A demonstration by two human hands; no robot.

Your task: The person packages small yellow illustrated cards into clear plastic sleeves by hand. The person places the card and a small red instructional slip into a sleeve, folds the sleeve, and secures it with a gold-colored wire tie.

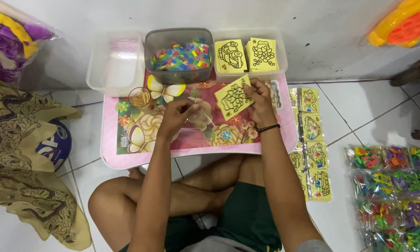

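Observation:
My right hand (259, 101) holds a yellow card (233, 98) with a black line drawing, tilted above the pink flowered lap table (200, 149). My left hand (177, 116) is closed over a thin clear plastic sleeve (201, 111) just left of the card. Behind the table stand three tubs: an empty clear one (116, 63), a grey one (179, 55) full of small coloured pieces, and a clear one (250, 53) holding more yellow cards upright.
A strip of packed yellow cards (312, 144) lies on the tiled floor right of the table. Bags of colourful pieces (392, 196) lie further right. Patterned cloth (28, 163) and a ball (53, 144) lie left. My crossed legs are under the table.

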